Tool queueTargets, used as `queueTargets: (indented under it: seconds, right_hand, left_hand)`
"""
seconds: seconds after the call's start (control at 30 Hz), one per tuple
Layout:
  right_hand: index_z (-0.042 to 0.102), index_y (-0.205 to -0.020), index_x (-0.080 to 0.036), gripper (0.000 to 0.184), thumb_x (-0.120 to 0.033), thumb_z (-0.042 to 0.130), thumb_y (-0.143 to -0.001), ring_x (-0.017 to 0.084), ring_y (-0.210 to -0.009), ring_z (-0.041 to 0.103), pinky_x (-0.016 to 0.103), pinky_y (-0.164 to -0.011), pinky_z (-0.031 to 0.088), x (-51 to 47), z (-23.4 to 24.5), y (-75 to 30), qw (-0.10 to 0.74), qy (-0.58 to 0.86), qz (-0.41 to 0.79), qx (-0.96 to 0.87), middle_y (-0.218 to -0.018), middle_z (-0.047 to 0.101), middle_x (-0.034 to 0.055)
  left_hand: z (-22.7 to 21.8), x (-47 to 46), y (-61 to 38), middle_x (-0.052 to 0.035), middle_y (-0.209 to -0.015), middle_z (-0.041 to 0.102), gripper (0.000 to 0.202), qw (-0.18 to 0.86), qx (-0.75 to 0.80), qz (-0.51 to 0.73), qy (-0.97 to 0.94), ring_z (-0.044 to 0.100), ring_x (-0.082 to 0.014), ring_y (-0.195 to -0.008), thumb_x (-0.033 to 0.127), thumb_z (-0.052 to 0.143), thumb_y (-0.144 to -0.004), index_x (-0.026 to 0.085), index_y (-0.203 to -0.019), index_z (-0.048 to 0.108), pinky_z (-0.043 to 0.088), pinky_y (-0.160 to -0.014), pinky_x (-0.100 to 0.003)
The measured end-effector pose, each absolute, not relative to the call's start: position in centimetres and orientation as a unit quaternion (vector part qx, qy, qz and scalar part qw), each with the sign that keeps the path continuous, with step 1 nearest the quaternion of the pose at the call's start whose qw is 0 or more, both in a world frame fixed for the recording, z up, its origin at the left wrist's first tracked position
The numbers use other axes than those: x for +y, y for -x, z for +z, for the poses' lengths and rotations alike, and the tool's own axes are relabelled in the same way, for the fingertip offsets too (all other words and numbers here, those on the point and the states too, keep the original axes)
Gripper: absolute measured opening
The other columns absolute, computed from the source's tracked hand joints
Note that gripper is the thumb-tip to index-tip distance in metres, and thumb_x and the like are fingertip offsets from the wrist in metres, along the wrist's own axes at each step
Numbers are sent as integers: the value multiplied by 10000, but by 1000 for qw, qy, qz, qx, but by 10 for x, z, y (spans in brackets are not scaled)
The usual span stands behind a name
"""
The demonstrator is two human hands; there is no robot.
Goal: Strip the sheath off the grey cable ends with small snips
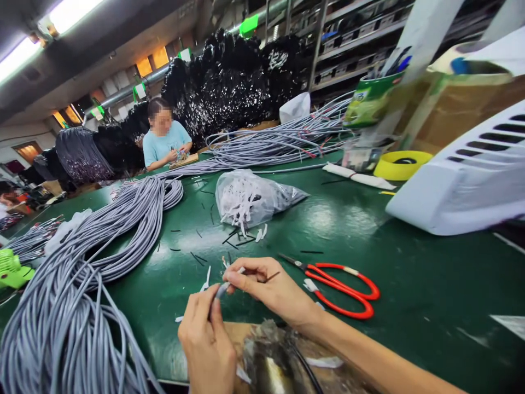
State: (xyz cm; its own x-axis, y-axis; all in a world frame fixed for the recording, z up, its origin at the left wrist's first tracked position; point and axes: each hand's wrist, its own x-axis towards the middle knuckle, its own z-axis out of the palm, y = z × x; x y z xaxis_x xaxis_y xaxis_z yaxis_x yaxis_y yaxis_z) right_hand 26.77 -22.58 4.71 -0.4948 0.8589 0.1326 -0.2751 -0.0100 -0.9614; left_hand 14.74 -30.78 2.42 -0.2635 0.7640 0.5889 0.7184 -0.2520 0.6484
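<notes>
Your left hand point(207, 338) holds a gray cable point(222, 290); your right hand point(262, 280) pinches it near the tip. Red-handled scissors point(314, 271) lie close by.

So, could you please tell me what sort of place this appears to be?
Probably a cable-assembly workshop: thick bundles of grey cable lie on a long green worktable, where red-handled scissors also rest.

You are in a workshop that handles wire: grey cables point(61, 306) lie heaped along your green worktop point(430, 284), red-handled scissors point(314, 268) sit within it, a co-worker point(166, 143) handles small parts beyond, and metal shelves point(361, 39) and tube lights point(74, 11) show behind and overhead.
</notes>
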Motion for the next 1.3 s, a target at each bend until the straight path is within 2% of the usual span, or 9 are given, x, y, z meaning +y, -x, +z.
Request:
queueTargets:
  seconds: [0.07, 0.27, 0.5, 0.6, 0.67, 0.73, 0.93, 1.13, 1.3]
  right_hand:
    - [609, -644, -149, 350, -488, 698, -636, 101, -524, 519, 231, -576, 433, -225, 47, -268, 449, 261, 671, -529, -525, 578, -17]
    - [608, -592, -132, 355, -455, 754, -569, 89, -506, 484, 212, -517, 393, -226, 48, -266, 431, 283, 664, -542, -528, 557, -17]
    - [570, -700, -160, 417, -574, 537, -730, 94, -451, 382, 217, -435, 349, -222, 40, -268, 492, 383, 527, -578, -497, 403, -54]
    - [544, -863, -178, 349, -513, 511, -771, 113, -502, 443, 216, -456, 386, -223, 38, -271, 488, 408, 450, -627, -592, 469, -37]
    - [547, -815, -194, 262, -431, 437, -842, 129, -564, 503, 226, -513, 410, -227, 37, -271, 445, 382, 404, -702, -645, 544, -7]
    - [538, -714, -200, 299, -334, 345, -899, 133, -580, 531, 232, -539, 401, -232, 35, -270, 407, 361, 350, -762, -650, 590, 10]
    - [471, -638, -203, 315, -242, 315, -908, 129, -462, 499, 230, -461, 344, -241, 31, -267, 384, 366, 256, -808, -547, 562, 2]
    - [432, -598, -204, 329, -252, 311, -899, 116, -439, 438, 229, -443, 312, -241, 34, -264, 409, 351, 274, -797, -514, 514, -10]
    - [432, -569, -196, 383, -368, 326, -895, 105, -452, 369, 232, -438, 282, -238, 33, -262, 391, 345, 413, -746, -492, 436, -25]
  left_hand:
    - [27, -303, -151, -79, -832, 673, 233, 26, 586, 512, -628, 637, -163, -764, 137, 441, -866, 163, -936, 661, 487, -697, -235]
    - [29, -297, -148, -45, -702, 678, 202, 118, 559, 513, -641, 593, -116, -569, 163, 503, -846, 153, -881, 701, 462, -514, -175]
    - [27, -289, -145, -72, -860, 729, 237, 196, 585, 535, -577, 669, -163, -753, 223, 518, -841, 158, -954, 716, 525, -672, -211]
    - [25, -287, -144, -73, -927, 727, 243, 198, 601, 574, -520, 673, -168, -832, 236, 522, -838, 162, -966, 714, 525, -726, -204]
    - [25, -286, -143, -72, -951, 725, 247, 195, 609, 585, -500, 675, -169, -845, 243, 526, -833, 164, -976, 712, 526, -734, -201]
    - [24, -286, -143, -74, -954, 724, 253, 190, 615, 588, -490, 677, -170, -840, 246, 527, -831, 161, -982, 710, 530, -726, -202]
    - [23, -287, -145, -93, -956, 722, 262, 182, 618, 587, -490, 678, -200, -851, 249, 523, -828, 143, -975, 712, 544, -739, -253]
    - [24, -288, -144, -98, -892, 728, 263, 156, 621, 570, -514, 676, -191, -777, 249, 517, -836, 138, -974, 711, 549, -655, -246]
    - [24, -289, -146, -91, -794, 717, 258, 140, 612, 566, -534, 657, -170, -686, 238, 510, -846, 128, -963, 710, 529, -585, -226]
